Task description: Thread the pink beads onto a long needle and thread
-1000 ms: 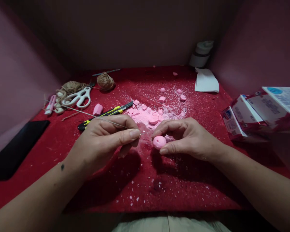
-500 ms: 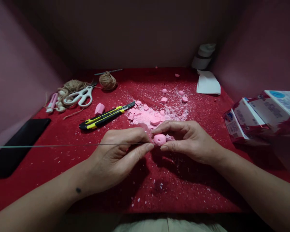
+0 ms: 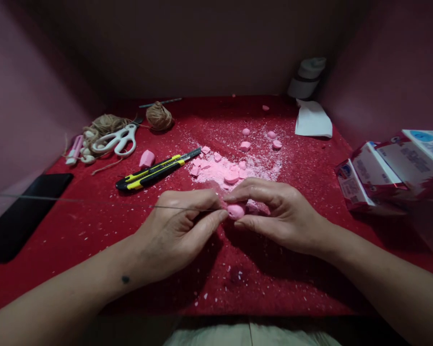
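Note:
My left hand (image 3: 182, 229) pinches a long thin metal wire (image 3: 75, 202) that runs off to the left, its tip meeting a small round pink bead (image 3: 235, 211). My right hand (image 3: 277, 214) grips that pink bead between thumb and fingers, just above the red cloth (image 3: 238, 278). The two hands touch at the bead. Behind them lies a heap of pink shavings and chunks (image 3: 223, 170) with several more pink beads (image 3: 260, 137).
A yellow-black utility knife (image 3: 155, 172), a pink block (image 3: 146, 158), white scissors (image 3: 117, 139), twine (image 3: 159, 117) and shells (image 3: 82, 156) lie at the back left. A black phone (image 3: 21, 216) sits at left, red-white cartons (image 3: 382, 168) at right, white paper (image 3: 313, 122) and tape rolls (image 3: 306, 77) behind.
The wire swung from pointing back-left to lying level across to the left, and my left hand moved right until the wire's tip met the bead. My right hand lowered slightly.

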`<state>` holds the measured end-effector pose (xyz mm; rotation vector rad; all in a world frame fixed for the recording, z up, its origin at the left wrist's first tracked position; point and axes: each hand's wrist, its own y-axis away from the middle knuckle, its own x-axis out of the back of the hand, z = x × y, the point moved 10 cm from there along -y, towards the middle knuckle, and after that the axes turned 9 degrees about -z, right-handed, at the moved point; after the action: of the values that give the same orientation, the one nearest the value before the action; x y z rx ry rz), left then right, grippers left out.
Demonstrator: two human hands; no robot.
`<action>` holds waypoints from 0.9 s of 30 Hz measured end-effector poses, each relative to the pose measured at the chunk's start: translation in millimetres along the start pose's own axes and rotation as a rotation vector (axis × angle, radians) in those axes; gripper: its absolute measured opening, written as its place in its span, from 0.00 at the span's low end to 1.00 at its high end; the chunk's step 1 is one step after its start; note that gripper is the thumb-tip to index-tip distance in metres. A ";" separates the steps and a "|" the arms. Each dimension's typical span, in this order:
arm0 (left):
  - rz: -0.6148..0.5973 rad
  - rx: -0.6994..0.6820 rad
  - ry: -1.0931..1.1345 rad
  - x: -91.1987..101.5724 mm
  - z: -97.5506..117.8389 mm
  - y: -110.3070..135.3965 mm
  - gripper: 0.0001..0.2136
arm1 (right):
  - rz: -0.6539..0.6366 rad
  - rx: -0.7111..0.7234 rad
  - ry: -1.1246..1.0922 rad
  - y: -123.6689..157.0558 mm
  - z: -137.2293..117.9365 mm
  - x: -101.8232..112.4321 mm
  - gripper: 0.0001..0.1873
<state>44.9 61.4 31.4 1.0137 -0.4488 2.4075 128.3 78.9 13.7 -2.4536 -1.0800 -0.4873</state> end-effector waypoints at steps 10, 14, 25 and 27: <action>-0.016 0.044 0.082 -7.5 -10.9 -9.2 0.09 | 0.052 -0.061 0.007 1.3 7.6 1.9 0.04; 0.027 0.058 0.121 -0.8 -10.1 -8.5 0.06 | 0.089 -0.086 -0.060 1.3 10.1 5.6 0.08; 0.064 0.145 0.278 5.4 -12.3 0.0 0.03 | 0.117 -0.076 -0.003 3.5 8.2 10.3 0.09; 0.035 0.195 0.381 -1.2 -18.0 0.5 0.03 | 0.113 -0.062 0.010 3.6 6.1 10.5 0.09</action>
<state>35.0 69.1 18.4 0.5995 -0.0988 2.6337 138.6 86.1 12.6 -2.5465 -0.9289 -0.5034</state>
